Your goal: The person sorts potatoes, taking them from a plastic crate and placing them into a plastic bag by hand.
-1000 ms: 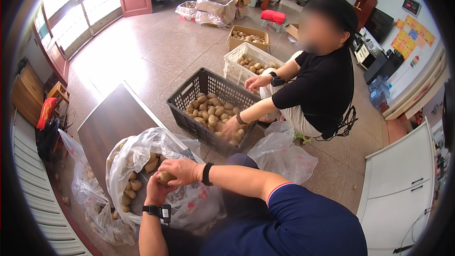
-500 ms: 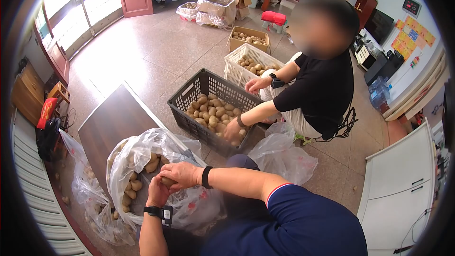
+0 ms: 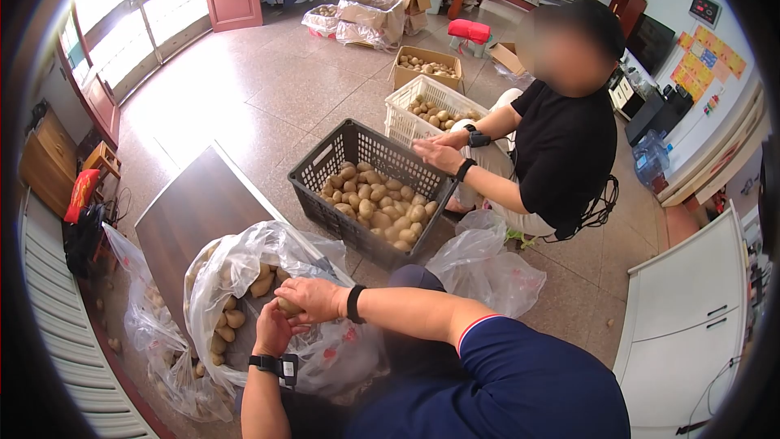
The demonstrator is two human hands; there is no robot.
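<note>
A brown potato (image 3: 288, 306) is gripped in my right hand (image 3: 317, 298), above the mouth of a clear plastic bag (image 3: 244, 245). Just beside and below it, my left hand (image 3: 275, 329) is cupped with its fingers apart; whether it touches the potato is hard to tell. More potatoes (image 3: 231, 321) lie inside the bag, partly hidden by the plastic. A black plastic crate (image 3: 321, 200) holding many potatoes stands ahead. Over its right edge, another person's hands (image 3: 443, 153) are close together.
A dark brown board (image 3: 207, 203) lies left of the crate. Another bag (image 3: 158, 341) is at the far left, and a crumpled plastic bag (image 3: 487, 264) is to the right. Behind are a white crate (image 3: 400, 122) and a cardboard box (image 3: 404, 77) with potatoes. A white cabinet (image 3: 682, 317) stands right.
The other person's hand has come up out of the black crate to meet their other hand, and they lean back. My left hand has loosened slightly from the potato, which my right hand keeps.
</note>
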